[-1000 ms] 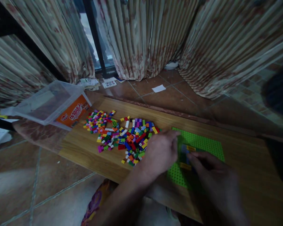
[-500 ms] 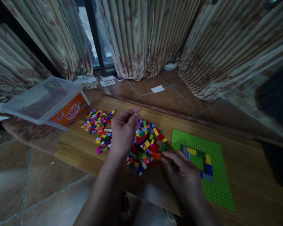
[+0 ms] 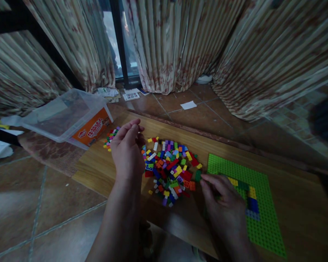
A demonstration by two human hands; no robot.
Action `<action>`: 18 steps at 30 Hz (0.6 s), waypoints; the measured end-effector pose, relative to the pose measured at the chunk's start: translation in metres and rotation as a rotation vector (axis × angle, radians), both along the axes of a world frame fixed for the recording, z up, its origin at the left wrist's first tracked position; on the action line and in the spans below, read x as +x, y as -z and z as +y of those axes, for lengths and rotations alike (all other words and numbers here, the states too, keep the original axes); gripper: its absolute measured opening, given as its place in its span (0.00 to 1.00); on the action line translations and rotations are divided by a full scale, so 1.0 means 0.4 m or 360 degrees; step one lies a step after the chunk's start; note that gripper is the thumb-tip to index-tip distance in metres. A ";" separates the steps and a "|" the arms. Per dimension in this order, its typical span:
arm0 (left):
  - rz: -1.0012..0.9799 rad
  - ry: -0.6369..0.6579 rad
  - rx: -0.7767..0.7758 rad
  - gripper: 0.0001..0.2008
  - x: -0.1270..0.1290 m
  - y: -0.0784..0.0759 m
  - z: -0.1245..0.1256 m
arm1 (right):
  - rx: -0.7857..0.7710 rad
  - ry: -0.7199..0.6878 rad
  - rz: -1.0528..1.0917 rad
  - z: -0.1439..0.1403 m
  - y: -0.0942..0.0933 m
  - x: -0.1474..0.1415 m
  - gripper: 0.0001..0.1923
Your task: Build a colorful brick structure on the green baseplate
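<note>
Hovering over the heap of small glossy plastic bricks (image 3: 171, 169), the left hand (image 3: 127, 153) has its fingers loosely curled, gripping nothing; the right hand (image 3: 225, 205) rests spread on the studded green baseplate (image 3: 262, 225); a careless sweep might scatter bricks off the smooth wooden desk (image 3: 104, 171).

bricks (image 3: 171, 171): glossy coloured plastic
baseplate (image 3: 262, 222): studded green plastic
table (image 3: 104, 171): smooth wood-grain
box (image 3: 68, 118): clear plastic
curtains (image 3: 175, 40): pleated cloth
</note>
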State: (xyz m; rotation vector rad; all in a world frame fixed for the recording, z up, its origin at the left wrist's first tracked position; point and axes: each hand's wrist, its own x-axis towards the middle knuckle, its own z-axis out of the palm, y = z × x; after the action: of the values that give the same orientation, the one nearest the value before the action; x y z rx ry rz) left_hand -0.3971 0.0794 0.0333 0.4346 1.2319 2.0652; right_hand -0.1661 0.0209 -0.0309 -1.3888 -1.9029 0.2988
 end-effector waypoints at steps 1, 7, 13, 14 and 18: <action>-0.0012 0.0011 0.0003 0.05 0.002 -0.001 0.000 | -0.0003 0.0028 -0.0026 0.004 0.001 0.003 0.08; -0.0040 0.0041 -0.0005 0.04 0.010 -0.003 0.005 | -0.0175 -0.0018 -0.0174 0.015 0.015 0.011 0.15; -0.0024 0.0046 -0.0010 0.05 0.004 -0.004 0.000 | -0.0190 -0.0061 -0.0202 0.022 0.031 0.004 0.15; -0.0023 0.0048 -0.0013 0.05 0.003 -0.005 -0.001 | -0.0195 -0.0059 -0.0189 0.023 0.031 0.003 0.14; -0.0023 0.0070 -0.0035 0.06 0.001 -0.008 -0.002 | -0.0301 -0.0009 -0.0023 0.022 0.017 0.002 0.15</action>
State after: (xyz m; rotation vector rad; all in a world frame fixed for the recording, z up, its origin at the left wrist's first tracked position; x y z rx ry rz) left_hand -0.3968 0.0786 0.0367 0.4321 1.2243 2.0127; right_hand -0.1653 0.0299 -0.0376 -1.5116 -1.9307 0.4834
